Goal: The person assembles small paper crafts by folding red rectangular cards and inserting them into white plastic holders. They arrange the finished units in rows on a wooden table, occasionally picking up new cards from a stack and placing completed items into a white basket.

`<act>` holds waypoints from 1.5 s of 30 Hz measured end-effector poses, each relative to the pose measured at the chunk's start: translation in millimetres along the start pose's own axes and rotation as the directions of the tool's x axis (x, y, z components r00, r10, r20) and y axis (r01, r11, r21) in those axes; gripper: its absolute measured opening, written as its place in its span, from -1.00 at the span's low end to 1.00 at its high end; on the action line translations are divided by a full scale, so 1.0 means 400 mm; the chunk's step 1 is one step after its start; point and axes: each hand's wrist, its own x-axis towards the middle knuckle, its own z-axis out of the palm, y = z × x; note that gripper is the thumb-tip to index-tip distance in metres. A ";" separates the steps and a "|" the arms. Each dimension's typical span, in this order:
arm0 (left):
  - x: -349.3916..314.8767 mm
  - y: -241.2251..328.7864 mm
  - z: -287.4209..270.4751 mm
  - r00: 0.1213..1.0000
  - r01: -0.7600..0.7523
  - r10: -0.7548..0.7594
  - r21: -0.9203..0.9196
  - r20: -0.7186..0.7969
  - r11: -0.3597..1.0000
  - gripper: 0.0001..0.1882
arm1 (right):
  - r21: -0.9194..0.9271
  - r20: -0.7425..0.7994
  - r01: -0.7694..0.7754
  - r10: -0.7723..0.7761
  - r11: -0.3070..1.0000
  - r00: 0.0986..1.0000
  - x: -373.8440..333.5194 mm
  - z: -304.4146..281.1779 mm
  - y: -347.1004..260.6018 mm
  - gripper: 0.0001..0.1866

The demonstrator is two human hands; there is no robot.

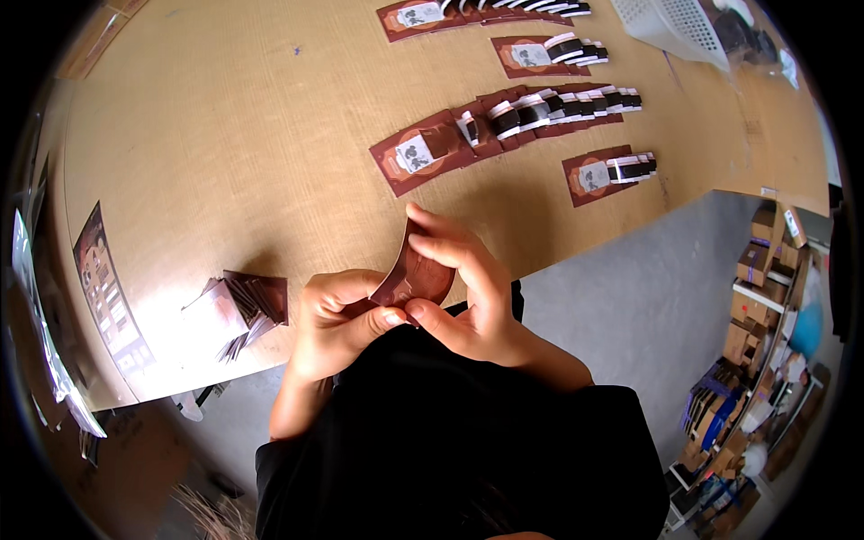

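Between both hands, near the table's front edge, a reddish-brown printed card point(419, 275) is held up in a bent curve. My left hand point(335, 317) pinches its lower left corner, thumb on the near side. My right hand point(479, 295) grips the right side, thumb at the bottom edge and fingers along the top. Whether the card is a single sheet or a folded sleeve I cannot tell. To the left of my left hand lies a loose fanned pile of similar brown cards point(263, 300), their left part washed out by glare.
Overlapping rows of brown cards point(402, 166) with black-and-white pieces on them lie across the far and right parts of the wooden table point(207, 144). A white perforated basket point(670, 27) stands far right. A dark printed sheet point(106, 283) lies left. Shelves with boxes point(751, 315) stand beyond the right edge.
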 end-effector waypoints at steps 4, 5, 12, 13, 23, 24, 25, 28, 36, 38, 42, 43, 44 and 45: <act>-0.002 0.001 0.005 1.000 0.011 -0.010 0.065 -0.011 0.998 -0.82 | -0.015 -0.013 0.004 -0.004 1.000 1.000 -0.005 -0.003 0.003 -0.56; -0.006 -0.004 0.002 1.000 -0.005 0.006 0.088 -0.013 0.996 -0.82 | -0.031 -0.015 -0.015 0.015 0.999 1.000 -0.007 -0.005 -0.006 -0.57; -0.001 0.003 0.027 0.998 -0.014 0.027 0.255 -0.048 0.967 -0.86 | -0.144 -0.001 0.091 -0.092 0.985 0.996 -0.007 -0.005 0.010 -0.63; 0.000 0.007 0.028 0.999 -0.020 0.032 0.277 -0.041 0.961 -0.87 | -0.159 0.021 0.103 -0.101 0.982 0.995 -0.004 -0.009 0.009 -0.65; 0.011 0.005 0.035 0.995 0.034 0.004 0.367 -0.103 0.930 -0.91 | -0.401 0.072 0.250 -0.242 0.881 0.968 0.006 -0.002 0.030 -0.73; 0.011 0.003 0.035 0.993 0.043 0.000 0.362 -0.116 0.931 -0.91 | -0.412 0.066 0.264 -0.261 0.872 0.963 0.007 0.002 0.036 -0.72; 0.011 0.003 0.034 0.992 0.051 -0.005 0.358 -0.129 0.932 -0.91 | -0.423 0.060 0.278 -0.280 0.863 0.958 0.008 0.006 0.046 -0.72; 0.008 -0.002 0.034 0.986 0.068 -0.009 0.351 -0.166 0.934 -0.90 | -0.468 0.050 0.270 -0.280 0.842 0.959 0.012 0.016 0.046 -0.77; 0.006 -0.022 0.034 0.974 0.075 0.027 0.431 -0.226 0.899 -0.89 | -0.746 0.127 0.318 -0.344 0.585 0.930 0.023 0.026 0.031 -0.74; 0.008 -0.024 0.035 0.972 0.091 0.006 0.402 -0.234 0.911 -0.91 | -0.776 0.097 0.300 -0.366 0.554 0.926 0.019 0.034 0.027 -0.77; 0.006 -0.035 0.034 0.971 0.043 0.071 0.457 -0.229 0.888 -0.93 | -0.709 0.067 0.335 -0.414 0.621 0.908 0.004 0.032 0.052 -0.80; 0.005 -0.039 0.034 0.969 0.025 0.093 0.467 -0.227 0.884 -0.94 | -0.683 0.059 0.354 -0.434 0.639 0.899 0.005 0.027 0.055 -0.80; 0.003 -0.043 0.031 0.969 0.029 0.086 0.450 -0.232 0.893 -0.95 | -0.649 0.073 0.362 -0.419 0.669 0.905 0.007 0.019 0.053 -0.81; -0.001 -0.048 0.028 0.969 0.032 0.078 0.433 -0.234 0.901 -0.95 | -0.616 0.086 0.367 -0.404 0.697 0.911 0.009 0.007 0.048 -0.82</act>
